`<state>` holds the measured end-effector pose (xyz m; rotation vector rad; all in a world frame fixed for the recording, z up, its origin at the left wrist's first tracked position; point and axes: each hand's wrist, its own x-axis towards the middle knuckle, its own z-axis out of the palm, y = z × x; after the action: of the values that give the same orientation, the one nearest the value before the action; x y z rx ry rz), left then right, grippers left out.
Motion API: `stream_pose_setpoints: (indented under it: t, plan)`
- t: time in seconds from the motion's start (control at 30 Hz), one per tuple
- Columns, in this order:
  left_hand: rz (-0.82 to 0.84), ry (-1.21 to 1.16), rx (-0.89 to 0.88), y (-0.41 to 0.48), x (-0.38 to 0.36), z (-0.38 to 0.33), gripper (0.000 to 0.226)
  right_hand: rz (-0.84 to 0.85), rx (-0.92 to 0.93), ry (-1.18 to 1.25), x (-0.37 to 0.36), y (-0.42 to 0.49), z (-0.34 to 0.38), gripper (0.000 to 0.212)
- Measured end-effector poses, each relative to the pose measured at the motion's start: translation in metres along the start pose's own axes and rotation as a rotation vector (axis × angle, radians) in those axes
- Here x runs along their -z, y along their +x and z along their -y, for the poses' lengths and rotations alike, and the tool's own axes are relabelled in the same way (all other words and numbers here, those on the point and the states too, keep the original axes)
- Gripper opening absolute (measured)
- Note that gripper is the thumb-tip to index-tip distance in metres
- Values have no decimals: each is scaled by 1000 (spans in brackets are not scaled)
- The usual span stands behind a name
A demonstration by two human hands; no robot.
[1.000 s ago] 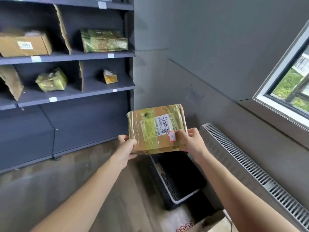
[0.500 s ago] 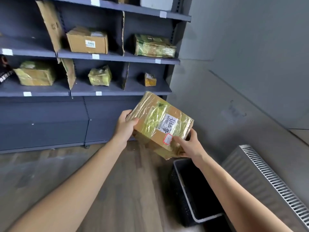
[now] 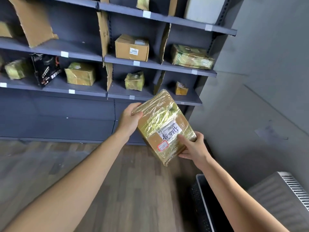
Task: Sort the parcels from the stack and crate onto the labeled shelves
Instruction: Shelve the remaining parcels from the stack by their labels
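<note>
I've got the tape-wrapped parcel [image 3: 163,126] tilted in mid-air in front of the gray shelves [image 3: 160,66], left hand [image 3: 129,117] gripping its top corner, right hand [image 3: 192,146] curled round the bottom edge, thumb on the label.

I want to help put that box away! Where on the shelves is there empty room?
The middle shelf is bare between the leaning cardboard sheet and the cardboard divider. There is also room beside the tiny parcel, bottom right. Bottom left is crowded: a black box stands between wrapped parcels.
</note>
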<state>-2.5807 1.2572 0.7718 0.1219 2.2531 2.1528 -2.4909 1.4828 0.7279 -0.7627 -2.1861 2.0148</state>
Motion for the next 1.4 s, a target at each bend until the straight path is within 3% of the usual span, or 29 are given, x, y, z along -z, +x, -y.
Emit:
stream_pose_setpoints:
  t: [0.17, 0.2, 0.27, 0.33, 0.47, 0.67, 0.87, 1.0, 1.13, 1.4]
  plan:
    - [-291, -10, -67, 19, 36, -6, 67, 49, 95, 130, -68, 12, 20, 53]
    - [-334, -47, -44, 22, 45, -7, 67, 60, 111, 158, -82, 16, 24, 51]
    - [-382, -59, 6, 29, 63, -6, 41, 75, 132, 173, -110, 27, 31, 48]
    - [-361, 11, 67, 34, 82, -1, 18, 100, 139, 162, -141, 39, 37, 47]
    - [-247, 77, 109, 47, 121, 17, 16, 205, 97, 223, -212, 66, 51, 48]
    - [-382, 137, 128, 106, 198, 25, 22, 361, 68, 22, -309, 114, 92, 54]
    - [-478, 183, 82, 172, 263, 17, 18, 365, 286, -445, -388, 168, 130, 59]
    - [-512, 148, 88, 203, 298, 9, 20, 432, 332, -327, -431, 178, 152, 55]
    - [-519, 122, 106, 224, 333, 11, 21, 439, 396, -442, -477, 184, 163, 58]
    - [-396, 202, 143, 250, 422, 12, 18, 327, 369, -473, -564, 168, 169, 60]
